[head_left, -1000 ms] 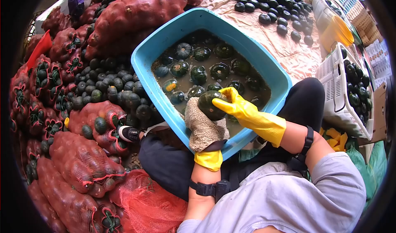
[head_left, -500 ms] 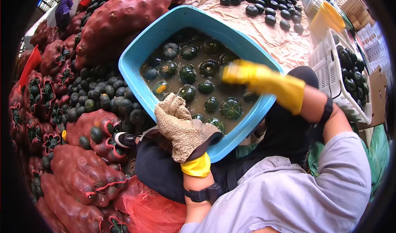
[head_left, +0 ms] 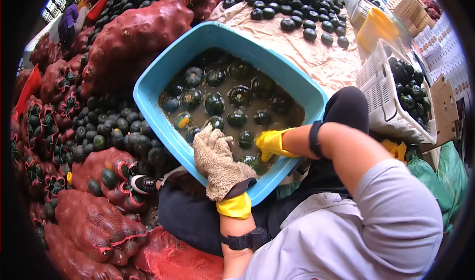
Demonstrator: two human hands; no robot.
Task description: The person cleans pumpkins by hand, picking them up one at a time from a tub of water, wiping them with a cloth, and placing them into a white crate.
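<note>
A blue plastic tub (head_left: 293, 62) holds muddy water with several dark green pumpkins (head_left: 214, 103) floating in it. My left hand (head_left: 220, 156), in a beige terry glove over a yellow rubber one, hangs above the tub's near-left rim. Its fingers are loosely bent and apart, with nothing seen in them. My right hand (head_left: 274, 144), in a yellow rubber glove, reaches into the near right of the water. Its fingers curl downward, and the hand hides whatever lies under it. A striped pumpkin (head_left: 251, 162) floats close to its fingertips.
Red mesh sacks (head_left: 99, 220) of pumpkins and a loose pile (head_left: 116, 124) lie to the left. More pumpkins rest on a pale sheet (head_left: 297, 47) behind the tub. At right stand a white crate (head_left: 383, 82) of pumpkins, a yellow bucket (head_left: 377, 27) and a cardboard box (head_left: 444, 109).
My right hand, blurred above the tub's right side before, has come down into the water nearer to me. My left hand stays by the rim. The whole view has shifted slightly.
</note>
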